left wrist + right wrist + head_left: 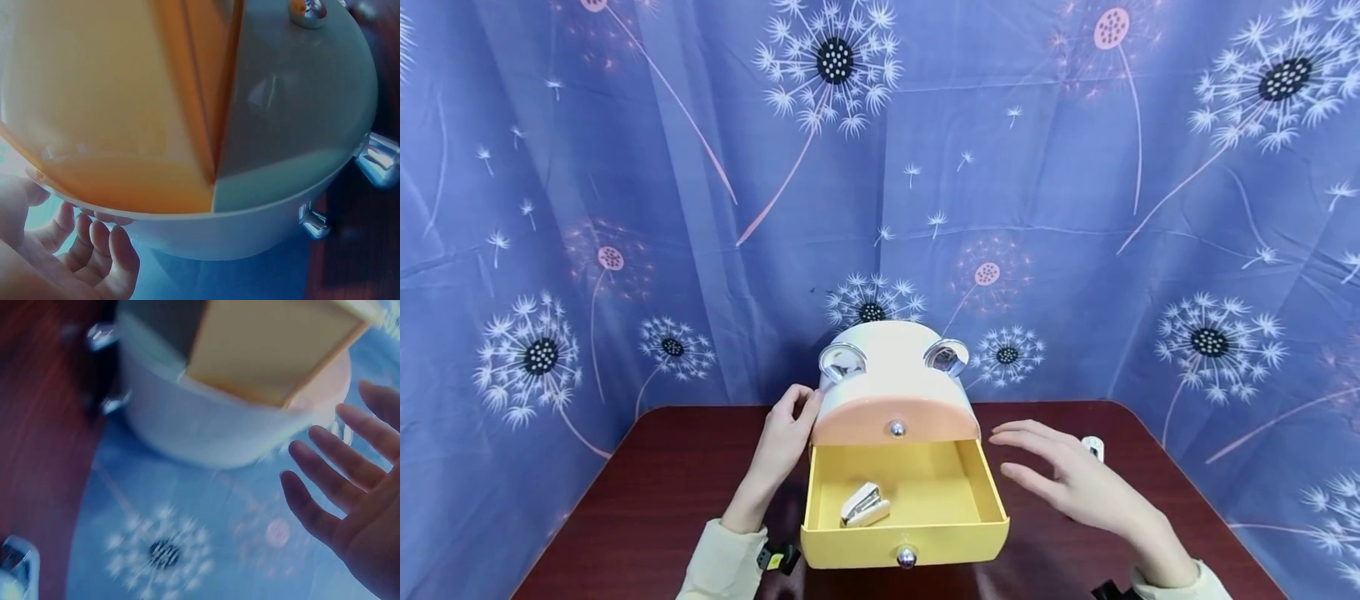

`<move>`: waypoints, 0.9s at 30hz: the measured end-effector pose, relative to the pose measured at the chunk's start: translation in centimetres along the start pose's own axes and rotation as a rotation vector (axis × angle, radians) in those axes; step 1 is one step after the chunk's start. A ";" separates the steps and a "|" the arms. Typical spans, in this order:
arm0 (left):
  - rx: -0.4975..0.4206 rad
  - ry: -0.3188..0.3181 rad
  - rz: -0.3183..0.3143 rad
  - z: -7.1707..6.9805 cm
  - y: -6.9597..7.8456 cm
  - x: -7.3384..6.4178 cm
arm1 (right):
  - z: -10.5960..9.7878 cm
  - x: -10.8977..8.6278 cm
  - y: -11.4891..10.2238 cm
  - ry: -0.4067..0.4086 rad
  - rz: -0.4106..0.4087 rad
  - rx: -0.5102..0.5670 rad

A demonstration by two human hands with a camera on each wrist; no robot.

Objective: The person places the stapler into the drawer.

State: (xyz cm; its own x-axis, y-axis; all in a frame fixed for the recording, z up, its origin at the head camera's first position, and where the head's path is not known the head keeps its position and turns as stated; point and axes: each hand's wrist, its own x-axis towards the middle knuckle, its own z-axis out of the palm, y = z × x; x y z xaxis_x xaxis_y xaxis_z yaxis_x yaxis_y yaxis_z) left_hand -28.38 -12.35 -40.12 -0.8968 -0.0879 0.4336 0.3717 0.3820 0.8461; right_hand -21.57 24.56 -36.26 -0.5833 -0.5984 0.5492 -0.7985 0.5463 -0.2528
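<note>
A white, round-topped drawer box [891, 350] with two shiny round eyes stands at the middle of the table. Its pink upper drawer [850, 422] is closed, while the yellow lower drawer [940, 475] is pulled out. A small white stapler [867, 505] lies inside the yellow drawer, toward its left front. My left hand [782, 442] rests against the box's left side, its fingers bent loosely at the rim in the left wrist view. To the right of the box my right hand [1067, 475] hovers with spread fingers, holding nothing.
A small white object [1093, 448] sits on the dark red table [685, 483] behind my right hand, partly hidden by it. Blue curtains [700, 167] with dandelion prints enclose the table at the back and sides.
</note>
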 end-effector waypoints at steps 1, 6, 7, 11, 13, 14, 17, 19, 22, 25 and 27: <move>0.003 0.001 -0.003 0.0 0.0 0.0 | -0.1 -0.5 0.5 0.014 0.020 -0.002; 0.007 -0.003 -0.006 0.0 0.1 0.0 | -0.7 -2.6 2.8 0.085 0.090 -0.009; 0.007 -0.003 -0.005 0.0 0.1 0.0 | -0.8 -3.0 3.3 0.093 0.101 -0.014; -0.001 -0.001 -0.002 0.0 0.1 0.0 | -0.9 -4.5 4.9 0.102 0.159 -0.049; 0.001 0.001 -0.003 0.0 0.1 0.0 | -0.8 -5.3 5.8 0.094 0.199 -0.054; 0.002 0.000 -0.004 -0.1 0.2 0.0 | -0.7 -5.7 6.2 0.087 0.215 -0.054; 0.015 -0.006 -0.009 -0.1 0.2 0.1 | -0.4 -6.8 7.3 0.074 0.240 -0.051; 0.022 -0.013 -0.010 -0.1 0.1 0.1 | -0.1 -7.5 7.9 0.074 0.240 -0.047; 0.016 -0.014 -0.014 -0.1 0.1 0.0 | 0.4 -8.4 8.7 0.074 0.249 -0.064; 0.005 -0.008 -0.010 -0.1 0.1 0.0 | 1.0 -9.1 9.3 0.060 0.274 -0.066; 0.002 -0.003 -0.011 -0.1 0.2 0.0 | 1.3 -9.5 9.7 0.044 0.284 -0.064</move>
State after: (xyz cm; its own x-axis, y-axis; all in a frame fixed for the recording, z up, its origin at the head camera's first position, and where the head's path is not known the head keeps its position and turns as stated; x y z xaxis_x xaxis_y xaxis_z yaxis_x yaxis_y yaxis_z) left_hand -28.28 -12.33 -39.97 -0.9016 -0.0889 0.4233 0.3614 0.3829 0.8502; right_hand -23.92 34.80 -44.94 -0.7743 -0.3909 0.4976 -0.5921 0.7250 -0.3518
